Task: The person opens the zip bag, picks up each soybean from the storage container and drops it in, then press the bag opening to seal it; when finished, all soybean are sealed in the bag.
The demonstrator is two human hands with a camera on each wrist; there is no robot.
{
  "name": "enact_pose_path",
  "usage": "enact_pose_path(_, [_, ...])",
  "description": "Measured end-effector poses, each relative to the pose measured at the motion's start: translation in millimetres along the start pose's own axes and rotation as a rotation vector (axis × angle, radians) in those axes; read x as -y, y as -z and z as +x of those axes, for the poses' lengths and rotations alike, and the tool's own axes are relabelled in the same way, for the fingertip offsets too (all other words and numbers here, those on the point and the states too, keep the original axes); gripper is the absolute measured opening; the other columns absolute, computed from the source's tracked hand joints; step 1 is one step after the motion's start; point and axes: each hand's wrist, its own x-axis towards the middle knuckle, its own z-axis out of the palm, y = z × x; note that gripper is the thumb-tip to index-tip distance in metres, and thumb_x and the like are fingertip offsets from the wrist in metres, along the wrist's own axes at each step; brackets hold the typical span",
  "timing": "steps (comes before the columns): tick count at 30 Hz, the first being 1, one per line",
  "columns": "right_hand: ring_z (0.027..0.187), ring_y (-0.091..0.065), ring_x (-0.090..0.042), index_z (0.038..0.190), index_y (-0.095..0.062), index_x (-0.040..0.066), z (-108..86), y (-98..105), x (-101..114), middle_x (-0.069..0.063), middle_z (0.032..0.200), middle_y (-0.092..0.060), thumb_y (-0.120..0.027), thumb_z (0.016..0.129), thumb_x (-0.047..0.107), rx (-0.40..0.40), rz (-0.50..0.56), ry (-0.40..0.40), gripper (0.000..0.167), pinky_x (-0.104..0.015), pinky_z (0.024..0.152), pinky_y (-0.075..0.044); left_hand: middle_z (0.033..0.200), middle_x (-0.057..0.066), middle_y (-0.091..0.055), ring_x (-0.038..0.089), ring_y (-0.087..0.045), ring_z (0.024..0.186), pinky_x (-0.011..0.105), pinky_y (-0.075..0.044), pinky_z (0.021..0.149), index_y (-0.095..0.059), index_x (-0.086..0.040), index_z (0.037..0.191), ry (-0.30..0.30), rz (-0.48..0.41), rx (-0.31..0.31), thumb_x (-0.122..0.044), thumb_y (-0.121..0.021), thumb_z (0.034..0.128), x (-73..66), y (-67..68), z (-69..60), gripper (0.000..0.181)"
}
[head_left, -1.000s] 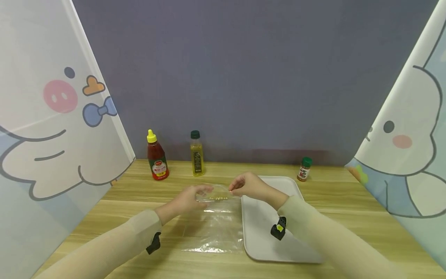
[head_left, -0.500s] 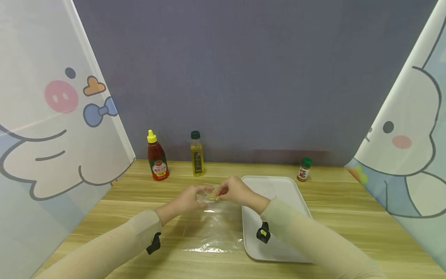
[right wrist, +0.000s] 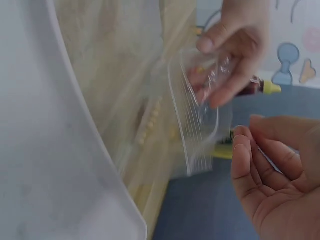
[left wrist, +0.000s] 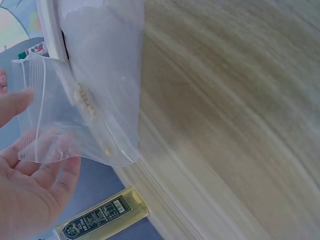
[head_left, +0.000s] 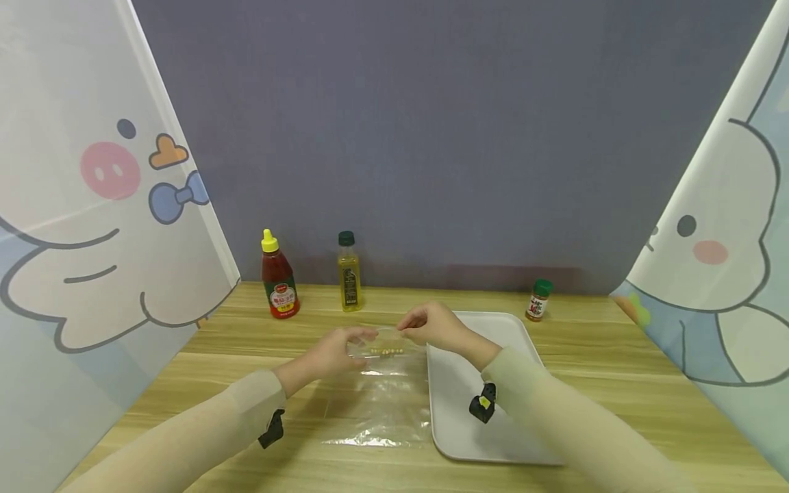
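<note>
My left hand [head_left: 333,350] holds a clear zip-lock bag [left wrist: 55,110] by its mouth, the thumb on one side and the fingers seen through the plastic. Inside lie several small pale yellow bean-like pieces [left wrist: 86,102], most of them in a row; one yellow piece [left wrist: 108,151] sits apart. My right hand [head_left: 439,327] hovers beside the bag's mouth, over the tray's far left part. Its fingers [right wrist: 242,160] are loosely bent with the thumb near the index fingertip, and nothing shows between them. In the right wrist view a gap separates them from the bag.
A white tray [head_left: 459,411] lies on the wooden table [head_left: 271,438] at the right. Flat clear plastic [head_left: 376,418] spreads left of it. A ketchup bottle [head_left: 281,287], an oil bottle [head_left: 349,277] and a green-capped spice jar [head_left: 539,300] stand along the back.
My right hand reached left to the bag and the yellow pieces, then drew back right, out to the bag's mouth. The left hand and the bag have stayed put.
</note>
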Motion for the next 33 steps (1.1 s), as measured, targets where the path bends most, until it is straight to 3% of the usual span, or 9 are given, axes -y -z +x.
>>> enact_pose_path(4, [0.084,-0.064,-0.011,0.104,-0.073,0.007,-1.4,10.8,-9.6,-0.004,0.097,-0.074,-0.071,0.088,0.014,0.0,0.025,0.012,0.018,-0.028,0.075,-0.055,0.128,0.014,-0.063,0.034,-0.059,0.112,0.046,-0.054,0.093,-0.056,-0.004,0.133,0.017,0.022,-0.004,-0.007,-0.074,0.0804,-1.5,2.0,0.6,0.056])
enact_pose_path(8, [0.095,-0.067,-0.021,0.114,-0.069,0.003,-4.7,16.7,-19.5,-0.015,0.108,-0.071,-0.072,0.086,0.01,0.056,0.083,0.042,0.029,-0.033,0.084,-0.057,0.129,0.016,-0.062,0.033,-0.058,0.113,0.044,-0.054,0.092,-0.056,-0.005,0.133,0.024,0.011,0.0,-0.006,-0.074,0.0806,-2.3,4.0,2.1,0.056])
enact_pose_path(15, [0.11,-0.064,-0.032,0.121,-0.064,-0.003,-13.7,13.4,-28.2,-0.018,0.12,-0.067,-0.074,0.084,0.008,0.106,0.102,-0.013,0.04,-0.035,0.091,-0.056,0.131,0.017,-0.06,0.036,-0.057,0.115,0.045,-0.054,0.092,-0.055,-0.007,0.134,0.039,-0.012,0.014,-0.007,-0.072,0.0835,-2.4,6.4,3.6,0.053])
enact_pose_path(20, [0.108,-0.066,-0.03,0.116,-0.068,-0.001,-16.8,6.1,-34.3,-0.015,0.116,-0.07,-0.075,0.082,0.009,0.069,0.05,-0.036,0.036,-0.036,0.089,-0.057,0.13,0.015,-0.061,0.034,-0.057,0.115,0.044,-0.055,0.092,-0.056,-0.007,0.133,0.039,-0.019,0.023,-0.01,-0.071,0.0852,-0.9,8.0,4.3,0.05])
enact_pose_path(28, [0.091,-0.07,-0.019,0.097,-0.076,0.002,-16.4,-2.5,-40.2,-0.011,0.097,-0.075,-0.073,0.084,0.007,-0.049,-0.054,0.037,0.014,-0.026,0.074,-0.058,0.13,0.017,-0.061,0.034,-0.057,0.115,0.045,-0.054,0.093,-0.056,-0.005,0.133,0.032,-0.023,0.034,-0.012,-0.069,0.0881,-0.1,9.2,4.8,0.047])
enact_pose_path(33, [0.082,-0.066,-0.012,0.089,-0.078,0.005,-14.5,-2.7,-40.7,-0.006,0.087,-0.076,-0.072,0.084,0.008,-0.1,-0.091,0.039,0.008,-0.022,0.067,-0.054,0.131,0.017,-0.06,0.033,-0.058,0.114,0.046,-0.053,0.093,-0.056,-0.005,0.133,0.015,-0.027,0.03,-0.012,-0.065,0.0914,0.9,10.0,4.5,0.043])
